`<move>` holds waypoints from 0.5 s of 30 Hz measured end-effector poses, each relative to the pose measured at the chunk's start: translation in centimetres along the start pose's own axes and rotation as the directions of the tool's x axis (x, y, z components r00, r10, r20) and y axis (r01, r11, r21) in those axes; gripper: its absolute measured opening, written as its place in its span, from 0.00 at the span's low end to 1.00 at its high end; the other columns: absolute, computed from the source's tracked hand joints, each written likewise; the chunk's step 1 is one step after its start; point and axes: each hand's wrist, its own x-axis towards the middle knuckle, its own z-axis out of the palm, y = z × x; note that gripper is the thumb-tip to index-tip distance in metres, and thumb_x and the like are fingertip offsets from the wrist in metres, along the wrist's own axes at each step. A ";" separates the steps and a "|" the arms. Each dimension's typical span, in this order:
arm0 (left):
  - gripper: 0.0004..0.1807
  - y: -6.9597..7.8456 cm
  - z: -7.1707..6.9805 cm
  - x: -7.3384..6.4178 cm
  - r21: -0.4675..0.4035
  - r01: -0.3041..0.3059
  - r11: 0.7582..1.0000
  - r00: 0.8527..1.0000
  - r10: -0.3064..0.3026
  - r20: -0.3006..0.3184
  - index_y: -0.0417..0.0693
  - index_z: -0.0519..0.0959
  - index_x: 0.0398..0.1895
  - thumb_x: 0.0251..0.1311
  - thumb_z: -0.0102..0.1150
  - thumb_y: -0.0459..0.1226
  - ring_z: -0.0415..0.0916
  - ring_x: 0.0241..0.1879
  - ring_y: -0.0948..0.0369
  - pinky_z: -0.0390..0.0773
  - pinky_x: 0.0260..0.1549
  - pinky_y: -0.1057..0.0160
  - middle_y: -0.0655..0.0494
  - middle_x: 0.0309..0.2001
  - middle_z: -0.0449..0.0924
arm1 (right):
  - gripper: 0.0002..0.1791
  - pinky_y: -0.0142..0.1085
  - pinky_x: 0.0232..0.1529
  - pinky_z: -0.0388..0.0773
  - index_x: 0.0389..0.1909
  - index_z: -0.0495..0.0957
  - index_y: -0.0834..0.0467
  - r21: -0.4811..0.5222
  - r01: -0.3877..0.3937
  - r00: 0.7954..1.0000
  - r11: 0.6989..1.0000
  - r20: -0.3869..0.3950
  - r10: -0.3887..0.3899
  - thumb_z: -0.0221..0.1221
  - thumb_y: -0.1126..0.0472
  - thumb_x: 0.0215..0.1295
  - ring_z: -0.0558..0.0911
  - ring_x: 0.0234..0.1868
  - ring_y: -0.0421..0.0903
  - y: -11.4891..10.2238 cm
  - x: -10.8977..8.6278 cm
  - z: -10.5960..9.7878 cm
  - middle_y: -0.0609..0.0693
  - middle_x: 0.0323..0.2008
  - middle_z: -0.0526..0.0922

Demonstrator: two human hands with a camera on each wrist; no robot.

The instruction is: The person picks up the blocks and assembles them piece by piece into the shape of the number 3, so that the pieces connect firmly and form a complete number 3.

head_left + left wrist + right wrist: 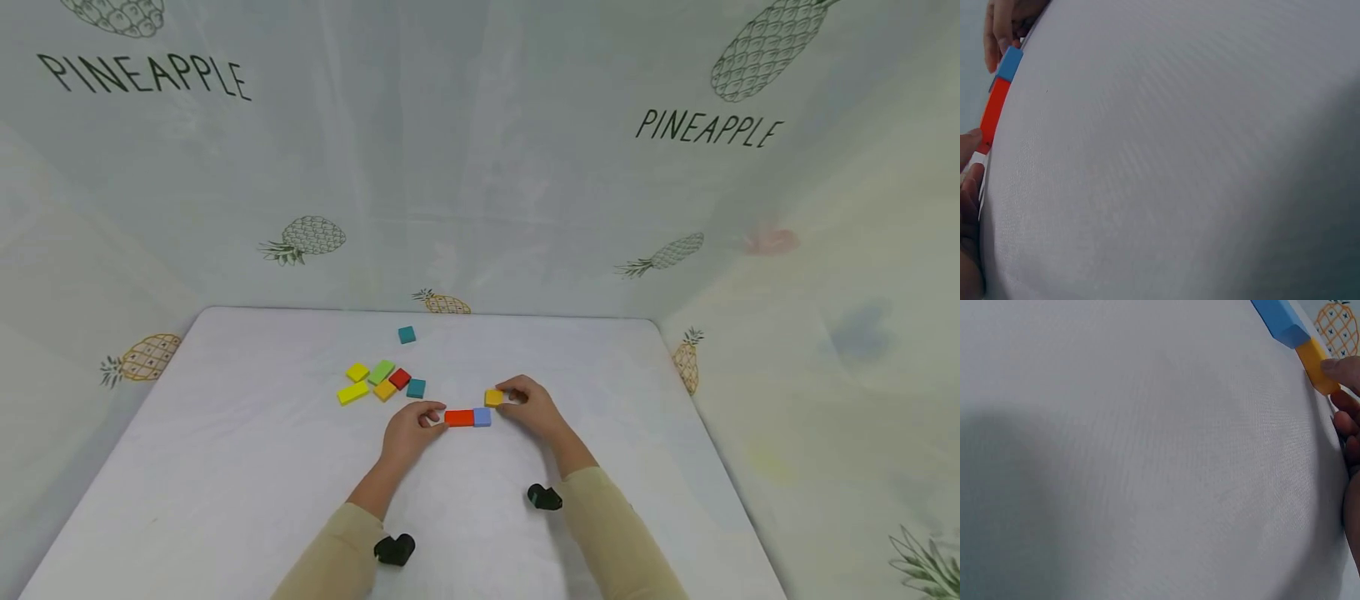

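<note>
An orange-red block [459, 418] lies end to end with a light blue block [482, 417], forming a short row on the white table. My left hand [411, 429] holds the row's left end, its thumb [969, 145] against the orange-red block in the left wrist view. Between thumb and index finger, my right hand [534, 408] pinches a yellow-orange block [492, 397] from its right side. That block is just behind the light blue one in the head view; the two meet at a corner in the right wrist view. My remaining right fingers [1344, 424] are curled beneath.
Left of the row lies a loose group of blocks: yellow [353, 392], green [381, 372], orange [385, 390], dark red [400, 379] and teal [416, 388]. Another teal block [407, 335] sits near the back edge. A pineapple-print curtain [480, 167] hangs behind the table [225, 467].
</note>
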 end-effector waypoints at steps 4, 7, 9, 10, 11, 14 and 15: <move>0.16 0.1 0.0 0.0 0.012 0.005 1.000 1.000 -0.005 0.000 0.53 0.84 0.48 0.54 0.72 0.39 0.69 0.31 0.61 0.72 0.31 0.65 0.62 0.31 0.76 | 0.14 0.38 0.43 0.72 0.46 0.84 0.51 -0.008 0.011 1.000 1.000 -0.011 -0.011 0.67 0.64 0.58 0.73 0.39 0.45 0.3 -0.1 0.1 0.44 0.38 0.78; 0.15 0.1 0.0 0.0 0.020 0.006 1.000 1.000 -0.006 -0.001 0.53 0.85 0.47 0.54 0.72 0.39 0.69 0.31 0.60 0.72 0.30 0.65 0.63 0.31 0.75 | 0.13 0.37 0.42 0.73 0.45 0.84 0.52 -0.007 0.024 1.000 1.000 -0.017 -0.024 0.67 0.64 0.58 0.74 0.39 0.45 0.4 -0.1 0.1 0.44 0.38 0.78; 0.15 0.0 0.1 0.0 0.022 0.004 1.000 1.000 -0.004 -0.004 0.53 0.85 0.46 0.55 0.72 0.39 0.69 0.31 0.61 0.72 0.30 0.65 0.63 0.31 0.75 | 0.13 0.37 0.42 0.73 0.45 0.84 0.52 -0.004 0.031 0.999 1.000 -0.020 -0.031 0.67 0.64 0.58 0.74 0.39 0.45 0.3 -0.1 0.2 0.44 0.38 0.79; 0.14 0.0 0.1 0.0 0.021 0.004 1.000 1.000 -0.004 -0.006 0.54 0.85 0.46 0.55 0.72 0.39 0.69 0.31 0.61 0.72 0.30 0.65 0.63 0.31 0.75 | 0.13 0.37 0.42 0.73 0.45 0.84 0.52 -0.003 0.033 0.999 0.999 -0.022 -0.033 0.67 0.65 0.58 0.74 0.39 0.45 0.3 -0.1 0.2 0.44 0.38 0.79; 0.14 -0.1 0.1 0.1 0.024 0.001 1.000 1.000 -0.001 -0.007 0.54 0.85 0.46 0.55 0.72 0.39 0.69 0.31 0.61 0.71 0.30 0.65 0.63 0.31 0.75 | 0.13 0.37 0.42 0.73 0.45 0.84 0.52 0.000 0.036 0.999 0.999 -0.024 -0.036 0.67 0.65 0.58 0.74 0.39 0.45 0.3 -0.1 0.3 0.44 0.38 0.79; 0.14 -0.2 0.2 0.1 0.032 -0.010 0.999 1.000 0.010 -0.009 0.54 0.85 0.46 0.55 0.71 0.39 0.69 0.30 0.61 0.71 0.29 0.66 0.63 0.31 0.75 | 0.13 0.37 0.42 0.73 0.44 0.85 0.51 0.004 0.040 0.999 0.999 -0.026 -0.040 0.67 0.65 0.59 0.74 0.39 0.44 0.3 -0.2 0.3 0.43 0.39 0.80; 0.14 -0.2 0.2 0.0 0.034 -0.013 0.999 1.000 0.013 -0.010 0.54 0.85 0.46 0.55 0.71 0.39 0.69 0.30 0.61 0.71 0.29 0.65 0.63 0.31 0.75 | 0.13 0.37 0.43 0.73 0.44 0.85 0.51 0.006 0.041 0.999 0.999 -0.027 -0.041 0.67 0.65 0.59 0.74 0.39 0.44 0.3 -0.2 0.3 0.43 0.39 0.80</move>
